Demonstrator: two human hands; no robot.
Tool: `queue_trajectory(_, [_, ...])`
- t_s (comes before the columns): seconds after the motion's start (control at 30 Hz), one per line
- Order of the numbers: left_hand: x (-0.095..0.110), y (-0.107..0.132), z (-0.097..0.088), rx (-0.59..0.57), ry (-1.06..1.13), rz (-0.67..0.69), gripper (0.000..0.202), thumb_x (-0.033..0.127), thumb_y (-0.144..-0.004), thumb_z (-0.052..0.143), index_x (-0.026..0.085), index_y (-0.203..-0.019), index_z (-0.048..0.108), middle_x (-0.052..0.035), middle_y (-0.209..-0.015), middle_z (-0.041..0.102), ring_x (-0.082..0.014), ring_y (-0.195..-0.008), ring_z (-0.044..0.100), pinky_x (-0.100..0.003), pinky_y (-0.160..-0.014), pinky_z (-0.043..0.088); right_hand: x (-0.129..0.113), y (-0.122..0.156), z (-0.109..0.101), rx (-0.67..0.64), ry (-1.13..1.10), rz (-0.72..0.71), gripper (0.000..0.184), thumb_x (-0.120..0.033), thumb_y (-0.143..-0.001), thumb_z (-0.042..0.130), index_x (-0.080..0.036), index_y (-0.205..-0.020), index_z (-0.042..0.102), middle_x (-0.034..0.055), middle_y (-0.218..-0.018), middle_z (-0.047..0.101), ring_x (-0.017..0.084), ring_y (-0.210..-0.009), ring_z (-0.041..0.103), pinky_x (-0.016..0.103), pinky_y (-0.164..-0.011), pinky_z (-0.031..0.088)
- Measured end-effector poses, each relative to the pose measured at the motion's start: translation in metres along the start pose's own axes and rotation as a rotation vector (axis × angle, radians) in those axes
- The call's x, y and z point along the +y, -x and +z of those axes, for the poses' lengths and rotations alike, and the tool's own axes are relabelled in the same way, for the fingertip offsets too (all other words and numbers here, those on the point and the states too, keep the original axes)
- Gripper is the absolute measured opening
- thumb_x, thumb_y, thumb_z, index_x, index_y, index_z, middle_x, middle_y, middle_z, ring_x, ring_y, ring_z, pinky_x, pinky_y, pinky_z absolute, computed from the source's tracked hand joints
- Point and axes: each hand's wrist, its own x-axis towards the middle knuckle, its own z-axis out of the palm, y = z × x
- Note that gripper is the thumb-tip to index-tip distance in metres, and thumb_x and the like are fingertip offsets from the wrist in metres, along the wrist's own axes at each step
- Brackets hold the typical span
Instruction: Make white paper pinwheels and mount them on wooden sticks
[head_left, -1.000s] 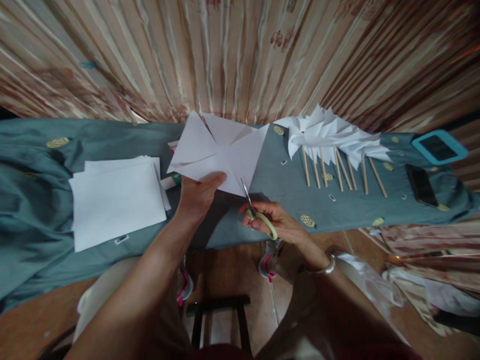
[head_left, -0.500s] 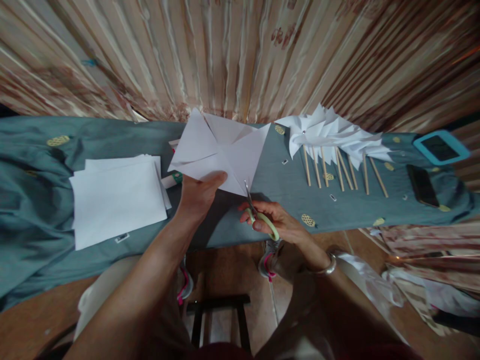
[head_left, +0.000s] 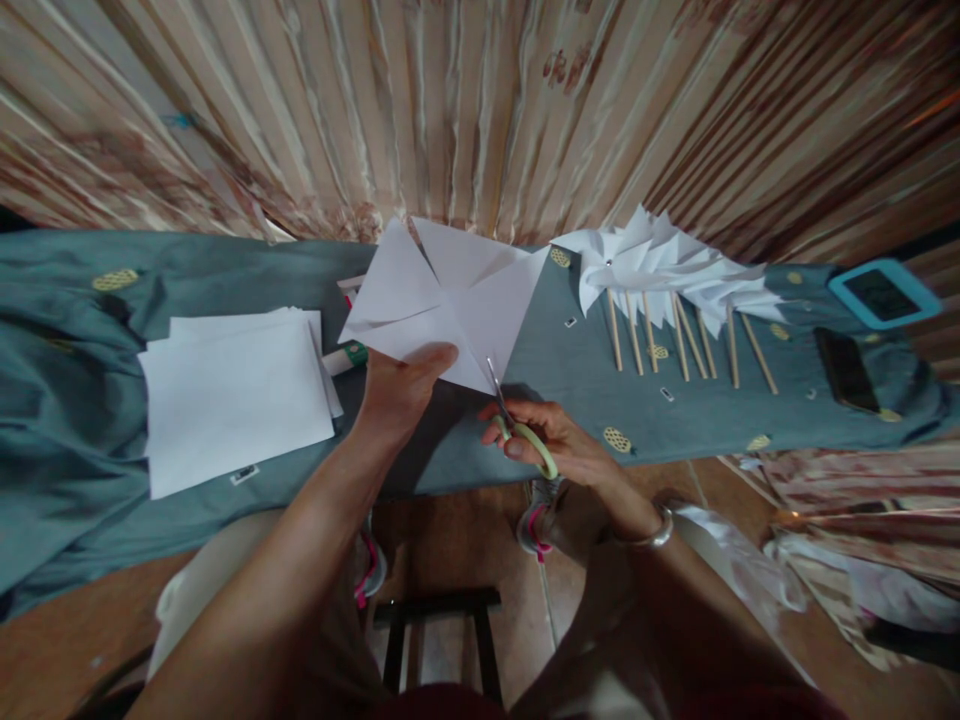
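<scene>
My left hand (head_left: pixel 397 385) pinches the lower edge of a white creased square of paper (head_left: pixel 450 300) and holds it up over the teal cloth-covered table (head_left: pixel 90 400). My right hand (head_left: pixel 551 445) is closed on green-handled scissors (head_left: pixel 517 425). Their blades point up into the paper's lower corner. A silver bangle sits on my right wrist.
A stack of white sheets (head_left: pixel 232 395) lies to the left. A row of finished paper pinwheels on wooden sticks (head_left: pixel 675 290) lies to the right. Beyond them lie a dark phone (head_left: pixel 846 370) and a blue-cased device (head_left: pixel 883 292). A striped curtain hangs behind the table.
The paper and both hands shifted slightly to the right, and the scissor blades sit a little further into the paper's corner.
</scene>
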Motion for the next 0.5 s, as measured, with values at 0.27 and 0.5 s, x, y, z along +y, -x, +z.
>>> queue_trajectory(0.27, [-0.0016, -0.0011, -0.0012, 0.01, -0.02, 0.036, 0.027, 0.024, -0.056, 0.08, 0.02, -0.078, 0.064, -0.0009, -0.071, 0.069, -0.0234, -0.087, 0.066, -0.037, -0.087, 0.051, 0.0013, 0.0007, 0.0005, 0.021, 0.012, 0.013, 0.042, -0.052, -0.078, 0.069, -0.017, -0.101, 0.065, 0.0003, -0.077, 0.062, 0.01, -0.063, 0.049, 0.023, -0.059, 0.04])
queue_trajectory(0.5, [0.0031, 0.002, -0.0006, -0.003, -0.055, 0.031, 0.026, 0.023, -0.059, 0.077, 0.019, -0.083, 0.066, -0.0013, -0.071, 0.069, -0.0226, -0.079, 0.066, -0.038, -0.082, 0.053, 0.0006, 0.0, 0.0017, 0.038, -0.011, 0.028, 0.043, -0.051, -0.075, 0.073, -0.016, -0.098, 0.065, -0.0006, -0.073, 0.059, 0.01, -0.062, 0.049, 0.023, -0.059, 0.04])
